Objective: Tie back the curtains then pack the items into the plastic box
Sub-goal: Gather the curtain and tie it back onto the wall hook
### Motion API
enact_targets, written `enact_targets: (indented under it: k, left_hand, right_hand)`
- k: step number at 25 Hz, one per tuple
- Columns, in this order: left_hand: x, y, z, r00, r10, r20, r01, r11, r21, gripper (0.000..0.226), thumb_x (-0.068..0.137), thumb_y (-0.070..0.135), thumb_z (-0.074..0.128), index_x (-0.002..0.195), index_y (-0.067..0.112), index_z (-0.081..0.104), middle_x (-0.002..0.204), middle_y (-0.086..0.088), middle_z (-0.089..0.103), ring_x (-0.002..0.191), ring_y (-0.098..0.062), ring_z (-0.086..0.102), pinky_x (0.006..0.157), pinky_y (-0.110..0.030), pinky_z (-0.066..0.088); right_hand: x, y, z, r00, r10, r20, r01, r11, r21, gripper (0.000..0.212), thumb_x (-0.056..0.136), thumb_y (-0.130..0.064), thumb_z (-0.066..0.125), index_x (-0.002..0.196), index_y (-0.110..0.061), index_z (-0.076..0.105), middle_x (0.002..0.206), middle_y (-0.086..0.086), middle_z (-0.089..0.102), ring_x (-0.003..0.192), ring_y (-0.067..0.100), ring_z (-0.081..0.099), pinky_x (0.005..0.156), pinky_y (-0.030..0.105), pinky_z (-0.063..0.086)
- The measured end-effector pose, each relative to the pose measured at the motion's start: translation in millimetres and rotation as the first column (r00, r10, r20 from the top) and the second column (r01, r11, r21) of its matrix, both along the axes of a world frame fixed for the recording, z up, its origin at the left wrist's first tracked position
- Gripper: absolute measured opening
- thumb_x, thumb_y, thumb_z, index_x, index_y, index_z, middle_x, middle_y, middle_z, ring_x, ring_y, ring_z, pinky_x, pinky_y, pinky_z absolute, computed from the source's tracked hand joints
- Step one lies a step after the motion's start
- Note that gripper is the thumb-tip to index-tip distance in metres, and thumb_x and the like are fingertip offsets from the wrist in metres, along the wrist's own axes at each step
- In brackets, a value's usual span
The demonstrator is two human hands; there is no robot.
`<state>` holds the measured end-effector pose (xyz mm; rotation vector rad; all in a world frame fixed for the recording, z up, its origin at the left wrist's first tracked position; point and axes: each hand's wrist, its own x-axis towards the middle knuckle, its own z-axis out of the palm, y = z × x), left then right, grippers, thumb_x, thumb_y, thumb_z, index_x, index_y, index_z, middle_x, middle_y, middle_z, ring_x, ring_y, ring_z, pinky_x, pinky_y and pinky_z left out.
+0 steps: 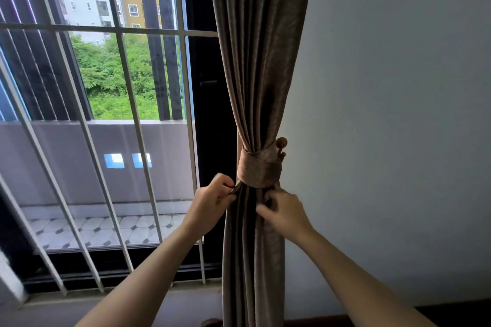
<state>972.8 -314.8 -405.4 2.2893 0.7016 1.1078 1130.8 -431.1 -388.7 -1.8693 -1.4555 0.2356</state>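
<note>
Curtain: brown, heavy cloth with a dull sheen, hanging in long vertical pleats between window and wall. It is gathered to a narrow waist about mid-height and flares out again above and below.

Tieback band: same brown fabric, wide and flat, wrapped snug round the gathered waist. Its upper end loops over a rounded wooden knob at the wall side, and a smaller ball sits just under the knob.

Left hand: bare forearm reaching up from below. Its grip is pressed together, thumb and fingertips pinching a fold of curtain at the left edge, just beneath the band.

Right hand: at the right edge of the bundle, also just below the band. The fingers curl into the pleats and the thumb lies across the cloth, so the grip is closed on the curtain. The fingertips are buried in the folds.

Window bars: pale metal, slim, upright, with one crossbar. Beyond the glass is a balcony floor of light octagonal tiles with small dark insets, a plain parapet, green trees and blocks of flats. The wall is smooth, pale grey paint.
</note>
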Motion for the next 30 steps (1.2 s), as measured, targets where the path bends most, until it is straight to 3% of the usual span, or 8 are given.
enact_targets:
  k: [2,4,7,11,15,19,22,30]
  left_hand:
    - [-1.8,2.8,-5.5,0.997,0.056,0.045,-0.058,0.997,0.044,0.020,0.084,0.002,0.065,0.086,0.011,0.048,0.074,0.000,0.064,0.064,-0.010,0.063,0.057,-0.027,0.053]
    - [-0.2,5.0,-11.7,0.998,0.023,0.054,-0.033,0.982,0.187,0.015,0.085,-0.002,0.062,0.080,0.011,0.056,0.074,-0.001,0.063,0.062,-0.013,0.059,0.055,-0.031,0.052]
    - [6.5,4.1,-16.5,0.995,0.019,0.101,-0.044,0.968,0.248,0.012,0.081,-0.005,0.066,0.089,0.002,0.073,0.094,-0.008,0.070,0.081,-0.012,0.067,0.074,-0.013,0.054]
    - [13.4,3.4,-13.6,0.996,0.078,0.042,-0.082,0.988,0.128,0.015,0.082,0.009,0.069,0.094,0.002,0.074,0.093,-0.006,0.068,0.076,-0.013,0.066,0.070,-0.022,0.056]
    - [15.6,4.4,-4.1,0.989,0.135,-0.066,-0.126,0.984,0.124,0.011,0.083,0.009,0.064,0.077,0.001,0.069,0.075,0.002,0.057,0.061,-0.013,0.053,0.057,-0.027,0.044]
    - [4.3,4.4,-0.4,0.984,0.034,-0.173,-0.021,0.997,0.077,0.018,0.088,0.013,0.061,0.072,0.014,0.053,0.059,0.012,0.045,0.051,-0.005,0.043,0.051,-0.013,0.033]
    - [-1.6,1.5,-1.5,0.984,-0.013,-0.180,0.023,0.998,0.056,0.015,0.090,0.013,0.059,0.077,0.015,0.052,0.057,0.012,0.046,0.054,-0.001,0.048,0.049,-0.012,0.035]
    - [-0.6,4.8,-4.1,0.982,-0.022,-0.190,0.032,0.998,0.051,0.013,0.091,0.015,0.057,0.079,0.013,0.052,0.057,0.010,0.046,0.053,-0.004,0.046,0.048,-0.013,0.032]
  right_hand:
    - [8.1,-3.3,2.7,0.990,0.071,-0.124,-0.077,0.996,-0.043,0.020,0.084,-0.025,0.060,0.068,-0.014,0.055,0.069,0.004,0.057,0.064,0.014,0.053,0.061,0.027,0.042]
    - [14.5,-7.4,5.6,0.974,0.110,-0.195,-0.126,0.989,-0.071,0.015,0.086,-0.024,0.057,0.080,-0.011,0.062,0.079,0.012,0.063,0.070,0.017,0.057,0.066,0.030,0.045]
    - [16.7,-10.9,6.0,0.964,0.136,-0.229,-0.155,0.986,-0.068,0.014,0.089,-0.022,0.053,0.095,-0.015,0.064,0.089,0.010,0.066,0.078,0.018,0.061,0.068,0.024,0.045]
    - [7.7,-7.5,-1.9,0.985,0.111,-0.128,-0.113,0.994,-0.003,0.015,0.090,-0.024,0.054,0.093,-0.011,0.060,0.083,0.009,0.064,0.075,0.023,0.062,0.061,0.020,0.043]
    - [0.4,-1.5,-8.6,0.998,0.060,-0.032,-0.058,0.997,0.052,0.011,0.087,-0.030,0.060,0.088,-0.021,0.053,0.077,-0.007,0.058,0.069,0.008,0.058,0.059,0.011,0.041]
    - [-6.5,-0.3,-16.8,0.999,0.035,-0.010,-0.034,0.996,0.085,0.045,0.081,-0.054,0.062,0.112,-0.026,0.047,0.106,-0.008,0.063,0.095,0.009,0.061,0.083,0.023,0.052]
    - [-13.4,2.3,-17.8,0.997,-0.059,0.054,0.052,0.991,0.120,0.054,0.076,-0.063,0.061,0.111,-0.024,0.045,0.105,-0.006,0.063,0.093,0.012,0.063,0.079,0.026,0.053]
    - [-26.9,14.3,-30.0,0.968,-0.220,0.124,0.181,0.947,0.266,0.037,0.081,-0.040,0.067,0.101,-0.018,0.044,0.081,-0.007,0.056,0.068,0.014,0.056,0.073,0.026,0.042]
